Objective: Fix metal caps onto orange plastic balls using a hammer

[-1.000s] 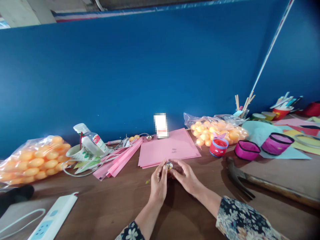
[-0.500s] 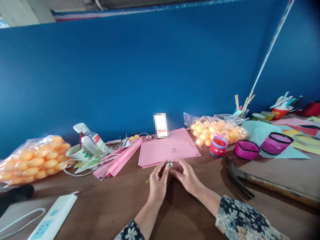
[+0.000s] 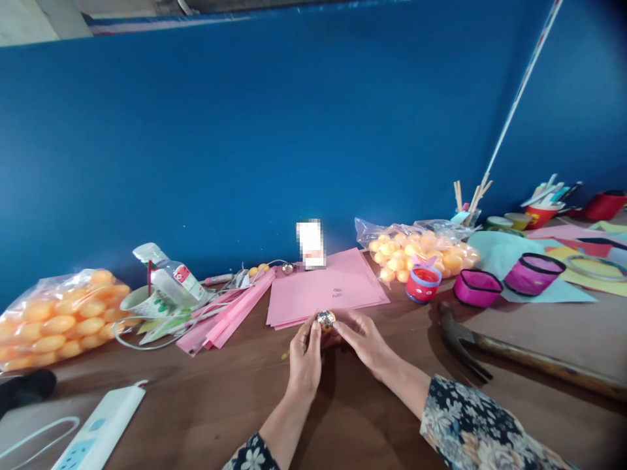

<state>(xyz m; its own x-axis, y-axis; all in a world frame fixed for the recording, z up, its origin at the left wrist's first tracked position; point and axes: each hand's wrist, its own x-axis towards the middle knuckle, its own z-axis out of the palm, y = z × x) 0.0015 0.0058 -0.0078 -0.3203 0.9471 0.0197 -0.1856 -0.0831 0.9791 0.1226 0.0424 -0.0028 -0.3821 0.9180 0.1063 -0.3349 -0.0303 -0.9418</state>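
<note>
Change: the small silver bell (image 3: pixel 326 318) has been raised a little between the fingertips since the earlier head frames, and the view itself has swung slightly, so the whole bench has slid leftward in frame; the hands have stayed together on the same object.
Meaning: the bell is judged to be mid-handling, held up off the bench rather than set down.
Head view, left hand (image 3: pixel 304 356): closed in a fingertip grip on the left side of the bell, thumb and forefinger pinched.
Head view, right hand (image 3: pixel 365 339): fingers curled, its tips pressed to the right side of the bell; the grip is narrow, closed on the bell.
Bell: held between both grips, just above the brown bench (image 3: pixel 196 405).
Beyond the grip: a stack of pink paper (image 3: pixel 326 290) lies just behind it.
Right of the grip: a red cup (image 3: pixel 423 284) and a hammer (image 3: pixel 519 356) are seen, the hammer lying flat.
Left of the grip: pink strips (image 3: pixel 230 313), and well apart a bag of orange balls (image 3: pixel 59 320).
Near edge, left: a white power strip (image 3: pixel 98 431).
</note>
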